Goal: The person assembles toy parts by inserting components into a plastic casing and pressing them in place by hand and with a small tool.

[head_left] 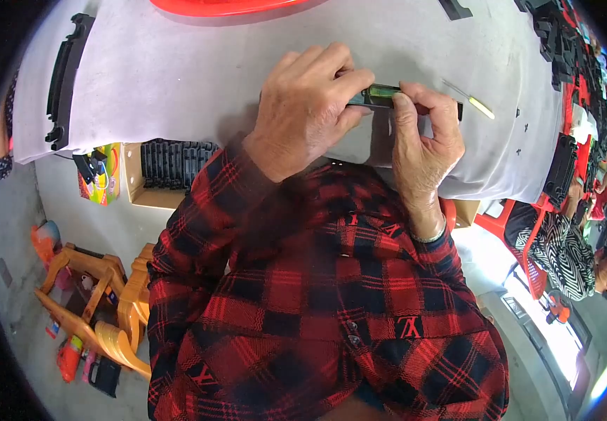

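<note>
L hand (302,107) + R hand (426,144) both pinch slim blk strip (383,92)
Prob. light, stiff, slick; might snap if bent, so grip edges nr ends.

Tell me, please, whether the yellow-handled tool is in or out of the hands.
Out: the yellow-handled tool lies on the pale table, clear of the right hand; this and the left hand hold a slim dark piece.

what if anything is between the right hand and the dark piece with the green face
Nothing visible: the right hand pinches the dark piece directly, while the left hand holds its other end. The yellow-handled tool lies on the table off to the right, not between them.
</note>
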The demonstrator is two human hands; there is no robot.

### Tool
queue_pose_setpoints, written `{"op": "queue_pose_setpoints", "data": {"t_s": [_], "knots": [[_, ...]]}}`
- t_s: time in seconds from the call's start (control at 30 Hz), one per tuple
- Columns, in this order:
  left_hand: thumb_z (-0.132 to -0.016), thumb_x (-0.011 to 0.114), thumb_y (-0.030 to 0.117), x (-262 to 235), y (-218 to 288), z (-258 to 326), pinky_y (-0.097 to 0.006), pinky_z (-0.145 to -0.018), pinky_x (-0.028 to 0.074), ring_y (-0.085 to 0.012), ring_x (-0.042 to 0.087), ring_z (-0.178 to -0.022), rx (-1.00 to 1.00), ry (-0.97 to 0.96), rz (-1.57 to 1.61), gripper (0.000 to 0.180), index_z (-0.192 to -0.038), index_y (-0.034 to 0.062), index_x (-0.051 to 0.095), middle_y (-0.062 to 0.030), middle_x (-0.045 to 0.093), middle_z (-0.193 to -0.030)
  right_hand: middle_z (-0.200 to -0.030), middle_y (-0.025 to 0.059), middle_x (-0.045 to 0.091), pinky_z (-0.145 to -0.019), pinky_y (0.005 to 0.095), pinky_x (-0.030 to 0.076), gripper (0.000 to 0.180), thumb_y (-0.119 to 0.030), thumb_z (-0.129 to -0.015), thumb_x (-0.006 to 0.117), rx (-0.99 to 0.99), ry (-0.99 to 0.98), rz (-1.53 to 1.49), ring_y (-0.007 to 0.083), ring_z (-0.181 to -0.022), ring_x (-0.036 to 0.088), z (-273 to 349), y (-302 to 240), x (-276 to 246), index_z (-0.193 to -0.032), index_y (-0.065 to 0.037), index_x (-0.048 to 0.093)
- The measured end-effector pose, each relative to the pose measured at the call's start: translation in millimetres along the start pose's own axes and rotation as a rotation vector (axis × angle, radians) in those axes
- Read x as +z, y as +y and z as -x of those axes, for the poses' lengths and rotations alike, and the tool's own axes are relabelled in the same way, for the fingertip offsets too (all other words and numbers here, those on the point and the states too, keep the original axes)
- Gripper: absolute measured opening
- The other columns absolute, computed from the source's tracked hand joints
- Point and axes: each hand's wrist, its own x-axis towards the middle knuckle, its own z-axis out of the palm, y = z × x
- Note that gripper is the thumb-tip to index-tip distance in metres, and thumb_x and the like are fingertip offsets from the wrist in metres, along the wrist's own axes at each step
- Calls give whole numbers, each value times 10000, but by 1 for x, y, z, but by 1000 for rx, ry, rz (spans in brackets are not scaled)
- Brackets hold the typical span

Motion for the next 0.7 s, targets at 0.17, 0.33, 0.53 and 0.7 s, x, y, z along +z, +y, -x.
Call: {"op": "queue_pose_setpoints", "data": {"t_s": [0.17, 0.33, 0.53, 0.7], "knots": [[-682, 856, 177, 0, -2, 2, -387, -770, 463, -242, 623, -887, 11, 15, 5, 384, -1031, 104, 714, -32, 598, -936, -836, 35, 694, -711, 326, 475, 160, 6, -789, 805, 123, 10, -68, 199, -741, 604, 1, -2, -1, -867, -77, 691], [-680, 853, 160, 2, -2, 2, -389, -769, 463, -252, 622, -875, 24, 26, 6, 393, -1043, 99, 714, -41, 599, -935, -836, 34, 695, -710, 326, 476, 164, 4, -776, 818, -2, 25, -12, 212, -744, 597, 3, 6, 0, -853, -70, 693], [-662, 859, 141, 3, -2, 2, -386, -763, 466, -262, 616, -856, 19, 49, -6, 434, -1066, 98, 706, -48, 599, -932, -859, 67, 692, -723, 335, 464, 176, 2, -767, 823, -116, 40, 50, 227, -793, 592, 3, 8, -1, -892, -59, 715], [-653, 864, 136, 4, -2, 2, -383, -757, 469, -262, 612, -849, 22, 46, -10, 449, -1073, 96, 707, -47, 594, -926, -947, 64, 679, -771, 364, 445, 260, -66, -762, 828, -240, -13, 235, 251, -845, 565, 5, 2, -5, -1003, -61, 729]]}}
